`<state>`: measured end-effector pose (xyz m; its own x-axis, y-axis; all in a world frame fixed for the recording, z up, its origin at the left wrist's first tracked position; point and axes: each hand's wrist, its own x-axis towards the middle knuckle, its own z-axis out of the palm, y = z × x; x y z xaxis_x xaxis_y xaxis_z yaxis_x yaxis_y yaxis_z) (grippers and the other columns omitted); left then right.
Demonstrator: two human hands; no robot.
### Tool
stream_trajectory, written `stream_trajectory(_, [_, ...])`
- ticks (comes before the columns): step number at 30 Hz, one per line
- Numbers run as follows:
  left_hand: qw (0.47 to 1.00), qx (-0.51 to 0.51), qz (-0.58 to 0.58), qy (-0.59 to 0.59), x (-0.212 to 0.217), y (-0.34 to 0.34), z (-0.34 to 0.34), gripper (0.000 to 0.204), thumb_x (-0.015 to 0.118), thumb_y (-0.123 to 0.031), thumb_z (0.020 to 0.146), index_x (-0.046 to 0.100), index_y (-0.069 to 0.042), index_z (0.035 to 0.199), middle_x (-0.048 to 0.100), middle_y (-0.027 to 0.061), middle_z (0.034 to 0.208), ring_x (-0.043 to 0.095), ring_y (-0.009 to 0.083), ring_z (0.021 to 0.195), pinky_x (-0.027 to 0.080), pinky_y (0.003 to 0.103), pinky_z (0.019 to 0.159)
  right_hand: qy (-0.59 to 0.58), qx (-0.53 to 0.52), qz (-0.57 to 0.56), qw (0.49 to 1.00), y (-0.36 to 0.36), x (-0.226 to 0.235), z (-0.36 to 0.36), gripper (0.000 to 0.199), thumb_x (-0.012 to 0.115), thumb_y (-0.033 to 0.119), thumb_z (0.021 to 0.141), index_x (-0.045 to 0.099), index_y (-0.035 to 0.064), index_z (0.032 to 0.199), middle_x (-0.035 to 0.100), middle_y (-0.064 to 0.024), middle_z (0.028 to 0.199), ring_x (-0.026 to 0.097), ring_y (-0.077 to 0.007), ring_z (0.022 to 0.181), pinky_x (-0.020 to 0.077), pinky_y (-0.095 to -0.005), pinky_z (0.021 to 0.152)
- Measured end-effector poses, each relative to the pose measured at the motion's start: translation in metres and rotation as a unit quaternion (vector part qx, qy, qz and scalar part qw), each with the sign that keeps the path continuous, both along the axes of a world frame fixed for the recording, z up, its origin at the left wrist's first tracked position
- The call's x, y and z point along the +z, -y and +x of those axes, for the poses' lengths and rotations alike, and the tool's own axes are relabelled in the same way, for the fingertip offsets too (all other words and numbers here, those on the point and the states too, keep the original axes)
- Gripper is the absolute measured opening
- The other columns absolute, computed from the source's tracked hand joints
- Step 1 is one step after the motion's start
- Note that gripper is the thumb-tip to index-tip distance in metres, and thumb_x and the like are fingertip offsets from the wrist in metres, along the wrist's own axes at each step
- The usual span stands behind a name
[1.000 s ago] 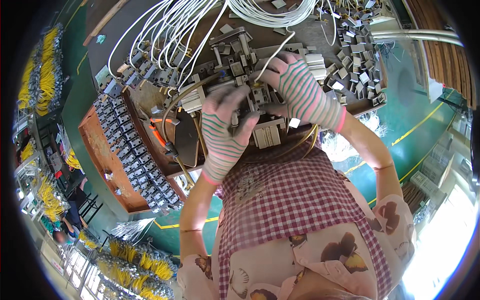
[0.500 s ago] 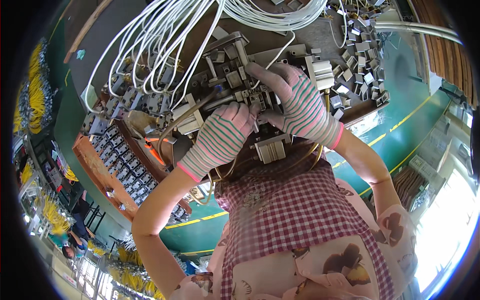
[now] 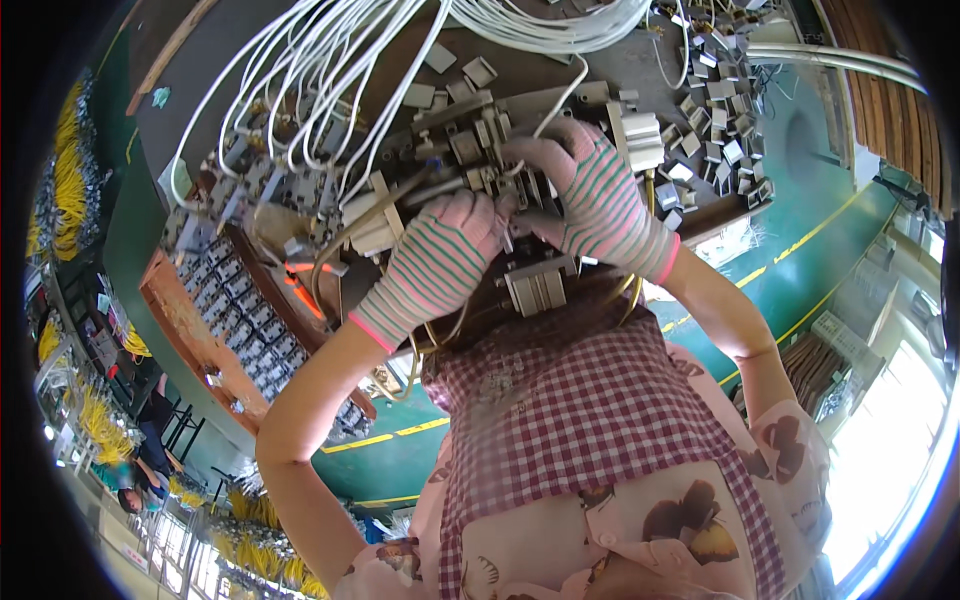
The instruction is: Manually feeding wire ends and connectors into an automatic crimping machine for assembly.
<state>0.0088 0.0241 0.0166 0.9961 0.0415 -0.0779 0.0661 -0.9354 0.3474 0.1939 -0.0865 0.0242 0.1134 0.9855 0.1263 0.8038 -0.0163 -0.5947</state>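
Note:
Both of my hands wear striped knit gloves and work at a metal fixture (image 3: 465, 147) on the bench edge. My left hand (image 3: 440, 250) is closed, its fingertips and thumb on a small silver piece (image 3: 508, 240) at the fixture's front. On the other side, my right hand (image 3: 605, 210) has its index finger and thumb apart, around the fixture's middle. A white cable (image 3: 562, 98) runs down behind the right index finger to the fixture; its end is partly hidden. Below sits a ribbed metal block (image 3: 537, 288).
Coiled white cables (image 3: 560, 30) lie at the back. Loose metal housings (image 3: 715, 125) are scattered to the right. At left are a wooden tray (image 3: 200, 335) with rows of small metal parts and orange-handled pliers (image 3: 302, 285). Brass-coloured tubes (image 3: 638, 295) hang at the bench edge.
The metal frame and rod at the top of the fixture have come down, uncovering loose housings behind. My right index finger and thumb have drawn slightly; the left hand stays at the same piece.

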Motion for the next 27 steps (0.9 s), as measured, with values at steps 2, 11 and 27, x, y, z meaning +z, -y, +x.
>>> stream_trajectory(2, [0.998,0.042,-0.045,-0.022,0.001,0.003,0.001,0.045,0.062,-0.016,0.081,0.053,-0.002,0.122,0.053,0.0131,0.090,0.055,0.0295,0.091,0.046,0.041,0.079,0.004,-0.016,-0.001,1.000,0.001,-0.003,-0.006,0.071,0.082,0.019,0.062,0.054,0.0148,0.126,0.052,-0.0161,0.115,0.052,-0.0374,0.108,0.0451,-0.0452,0.092])
stream_trajectory(11, [0.858,0.319,-0.364,0.169,0.010,-0.012,0.002,0.027,0.059,-0.023,0.095,0.068,-0.003,0.110,0.066,0.0142,0.108,0.064,0.0228,0.096,0.049,0.030,0.082,0.005,-0.010,0.060,0.998,0.004,-0.008,0.007,0.084,0.082,0.018,0.064,0.043,0.0093,0.139,0.052,-0.0167,0.125,0.047,-0.0377,0.122,0.0357,-0.0476,0.108])
stream_trajectory(27, [0.981,0.180,0.063,0.034,0.098,-0.055,0.082,0.022,0.054,-0.030,0.093,0.065,-0.011,0.093,0.065,0.0111,0.075,0.065,0.0327,0.073,0.051,0.045,0.066,-0.222,-0.210,0.177,0.935,-0.025,-0.047,0.128,0.072,0.084,0.026,0.071,0.050,-0.0026,0.127,0.061,-0.0150,0.113,0.057,-0.0240,0.104,0.0452,-0.0364,0.094])
